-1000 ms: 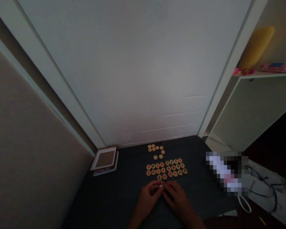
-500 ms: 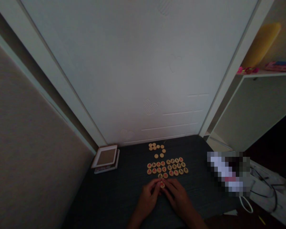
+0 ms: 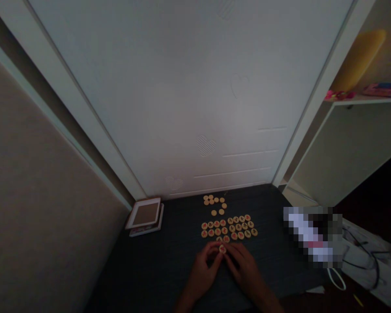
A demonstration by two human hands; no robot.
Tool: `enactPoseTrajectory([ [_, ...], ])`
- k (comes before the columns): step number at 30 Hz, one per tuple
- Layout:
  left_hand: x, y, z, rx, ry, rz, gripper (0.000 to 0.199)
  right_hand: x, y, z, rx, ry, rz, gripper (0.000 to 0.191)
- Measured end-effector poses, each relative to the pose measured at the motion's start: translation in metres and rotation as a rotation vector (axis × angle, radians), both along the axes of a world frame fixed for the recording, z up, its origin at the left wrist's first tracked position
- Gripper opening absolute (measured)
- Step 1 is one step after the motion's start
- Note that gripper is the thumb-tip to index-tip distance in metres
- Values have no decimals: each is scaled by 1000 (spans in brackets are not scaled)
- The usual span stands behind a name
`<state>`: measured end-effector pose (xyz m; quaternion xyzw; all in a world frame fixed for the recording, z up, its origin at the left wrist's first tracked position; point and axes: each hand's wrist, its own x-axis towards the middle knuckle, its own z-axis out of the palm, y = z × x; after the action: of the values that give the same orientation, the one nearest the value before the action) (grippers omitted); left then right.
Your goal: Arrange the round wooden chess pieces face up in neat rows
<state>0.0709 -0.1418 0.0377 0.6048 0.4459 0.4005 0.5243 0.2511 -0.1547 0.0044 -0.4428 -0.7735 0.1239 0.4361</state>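
Between the fingertips of both hands is a round wooden xiangqi piece [image 3: 222,249] with a red character facing up. My left hand [image 3: 204,266] pinches it from the left, my right hand [image 3: 243,267] from the right. Just beyond my fingers, face-up xiangqi pieces [image 3: 217,231] with red or black characters lie in two blocks of short rows. The nearest of them, a black-marked piece [image 3: 219,239], is partly covered by my fingers. Farther back, several plain-faced pieces [image 3: 214,213] lie loosely, their upper sides showing no marks.
A dark tabletop [image 3: 150,269] meets a white panel [image 3: 182,108] with embossed hearts at the back. On the left lies a shallow box with a framed lid [image 3: 145,214]. A blurred-out object [image 3: 313,237] and white papers with a cable [image 3: 371,261] are at the right.
The held piece has moved slightly up and away from me with my fingertips, which now cover more of the black-marked piece. The laid-out pieces stay where they were.
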Motion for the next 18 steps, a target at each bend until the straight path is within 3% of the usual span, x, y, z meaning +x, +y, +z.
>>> enactPoseTrajectory([
  [12, 2, 0, 5, 113, 103, 42, 25, 0, -4, 1, -33, 45, -9, 25],
  [18, -21, 6, 6, 159, 348, 122, 21, -1, -5, 0, -33, 33, -51, 28],
])
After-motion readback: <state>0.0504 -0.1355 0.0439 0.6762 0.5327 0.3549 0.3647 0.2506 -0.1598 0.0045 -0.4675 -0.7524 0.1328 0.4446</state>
